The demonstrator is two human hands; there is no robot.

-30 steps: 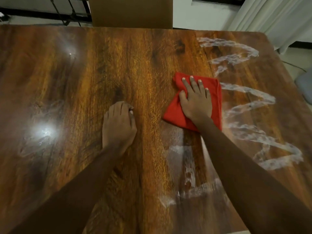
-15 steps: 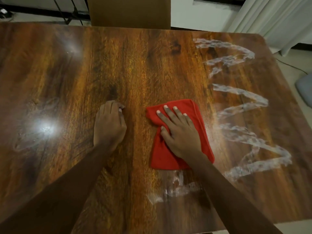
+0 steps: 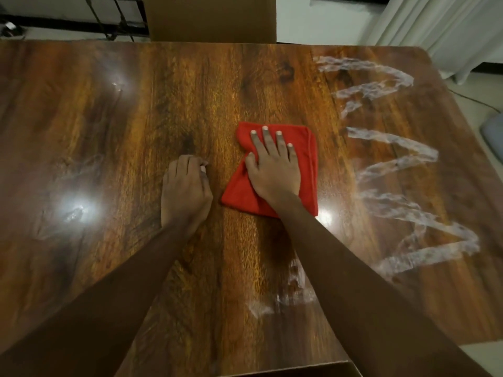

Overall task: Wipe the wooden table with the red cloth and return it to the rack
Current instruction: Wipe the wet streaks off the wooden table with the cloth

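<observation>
A folded red cloth (image 3: 309, 164) lies flat near the middle of the wooden table (image 3: 136, 118). My right hand (image 3: 272, 167) presses down on the cloth with fingers spread. My left hand (image 3: 185, 191) rests on the bare wood just left of the cloth, fingers curled into a loose fist with nothing in them. White foamy zigzag streaks (image 3: 394, 170) cover the right part of the table, and a smaller smear (image 3: 285, 297) sits near the front edge by my right forearm.
A brown chair back (image 3: 212, 17) stands at the table's far edge. A dark metal rack (image 3: 114, 17) is behind it on the left. White curtains (image 3: 441, 25) hang at the back right. Another chair back (image 3: 299, 372) shows at the near edge.
My right hand slid the cloth from the upper right down toward me, then back up and slightly left. Streaks under its path are gone. My left hand stayed put.
</observation>
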